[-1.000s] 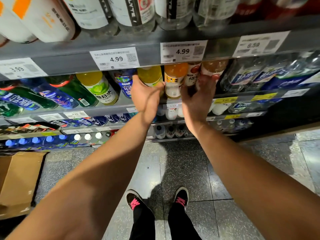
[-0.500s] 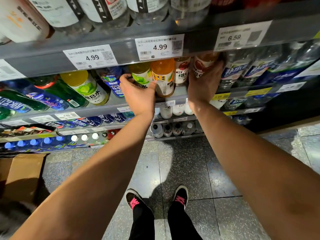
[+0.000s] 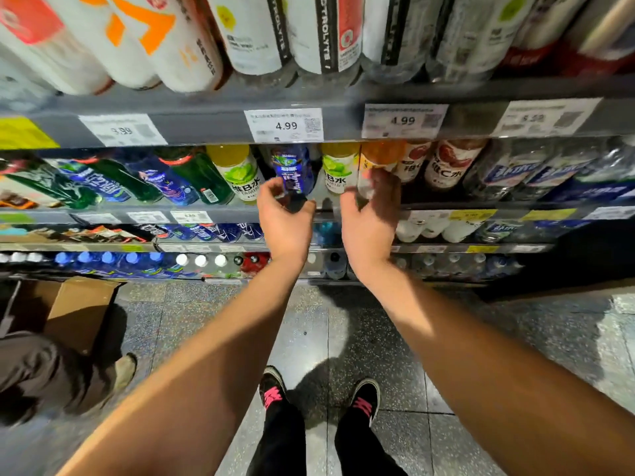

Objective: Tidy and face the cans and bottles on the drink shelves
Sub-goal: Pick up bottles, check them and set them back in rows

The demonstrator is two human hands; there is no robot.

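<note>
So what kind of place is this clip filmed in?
Most likely a shop's drinks aisle: tiered shelves packed with bottles, such as the blue bottle the left hand grips, printed price tags along the shelf edge, and a cardboard box on the floor.

Grey shelves (image 3: 213, 132) carry rows of bottles: white ones (image 3: 254, 32) on top, then green (image 3: 202, 176), yellow-capped (image 3: 237, 170), blue (image 3: 292, 166) and clear ones (image 3: 508, 173). A cardboard box (image 3: 79, 304) sits on the speckled floor (image 3: 343, 338).
</note>
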